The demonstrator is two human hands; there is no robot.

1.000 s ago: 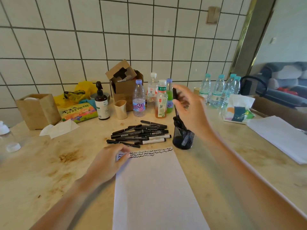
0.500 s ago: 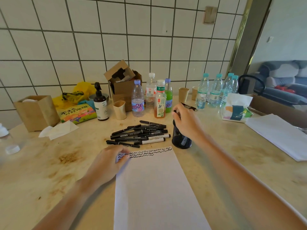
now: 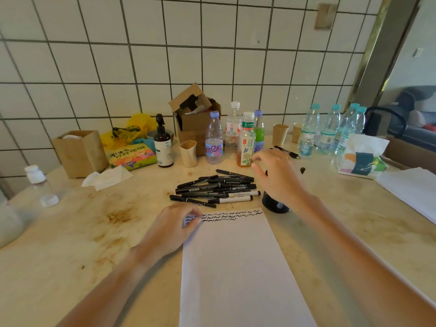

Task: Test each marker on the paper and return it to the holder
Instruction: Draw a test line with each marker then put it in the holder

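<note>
A: Where are the person's hands and the markers?

B: The left hand (image 3: pixel 172 228) lies flat on the top left corner of the white paper (image 3: pixel 238 267), fingers straight, pinning it to the stained counter (image 3: pixel 77 234). The right hand (image 3: pixel 278 178) hovers above the black mesh holder (image 3: pixel 274 205), fingers loosely spread and holding nothing that shows. The pile of markers (image 3: pixel 215 188) lies just beyond the paper's top edge, to the left of the holder.

A: How would a marker handle?

B: Judging by looks, each is a slim, stiff, light plastic stick with a smooth barrel, likely to roll or slide off its neighbours. A pinch at mid-barrel between thumb and fingertips seems best, taking one from the pile's edge, such as the white-barrelled one nearest the paper, so the rest stay put.

A: And the paper?

B: Thin and light, so it would probably shift without that pressing hand. Rows of black squiggles (image 3: pixel 226 215) cross its top edge.

A: Anything else close by?

B: Drink bottles (image 3: pixel 245 142) stand behind the pile, near enough to knock
</note>
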